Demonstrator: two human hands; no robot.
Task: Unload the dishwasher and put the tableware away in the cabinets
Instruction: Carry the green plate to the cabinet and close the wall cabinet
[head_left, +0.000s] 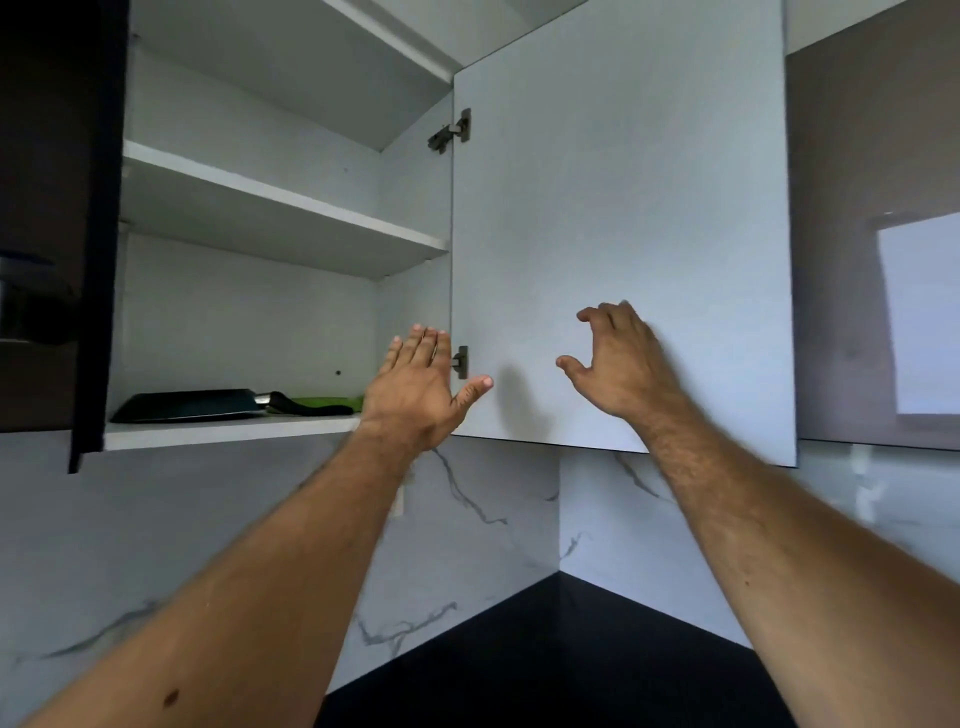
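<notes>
Upper cabinet (280, 332), white interior, standing open; its right door (618, 223) is swung out on two hinges at its left edge, its inner face turned to the camera. Contents: on the bottom shelf (223, 434), a dark flat pan (187, 406) lying with its long axis left to right, handle end to the right, just beside something green (327, 401) behind it; the two shelves above show nothing from this angle. No tableware in either hand. Left hand (423, 389): raised, fingers straight and spread, holding nothing, at the hinge side of the door, just right of the pan's handle and the nearer of the two to the shelf opening. Right hand (618, 358): raised before the door face, fingers loosely curled, holding nothing; whether it touches the panel cannot be told. Judged: the opening lies left of both hands. Below: marble-patterned wall (467, 519), dark table (545, 665).
</notes>
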